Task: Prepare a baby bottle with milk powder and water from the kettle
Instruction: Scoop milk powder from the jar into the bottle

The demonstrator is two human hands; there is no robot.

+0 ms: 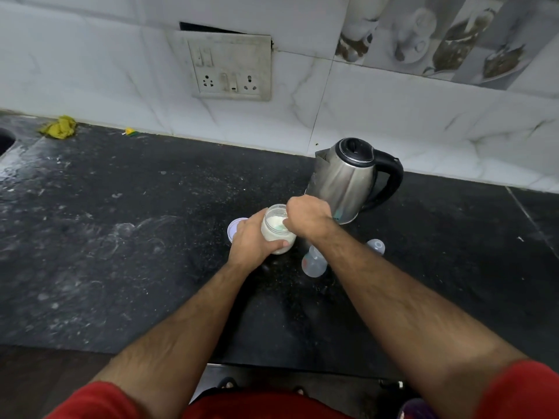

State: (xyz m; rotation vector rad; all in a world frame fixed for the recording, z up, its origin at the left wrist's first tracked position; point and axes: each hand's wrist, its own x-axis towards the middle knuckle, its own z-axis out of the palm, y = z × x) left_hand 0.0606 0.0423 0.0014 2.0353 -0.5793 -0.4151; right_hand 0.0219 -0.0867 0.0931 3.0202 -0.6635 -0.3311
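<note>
My left hand (252, 241) grips a clear jar of white milk powder (276, 229), tilted toward me on the black counter (121, 237). The fingers of my right hand (307, 220) reach into the jar's mouth and hold a small greenish scoop (279, 227), mostly buried in the powder. The jar's pale lid (235, 227) lies flat just left of my left hand. An open clear baby bottle (314, 263) stands under my right forearm. Its clear cap (376, 247) rests to the right. A steel kettle (344, 179) with a black handle stands behind the jar, lid closed.
A wall socket panel (231, 68) sits above the counter on the tiled wall. A yellow cloth (59, 127) and a small yellow scrap (130, 132) lie at the back left, near a sink edge (6, 140). The counter's left part looks wet.
</note>
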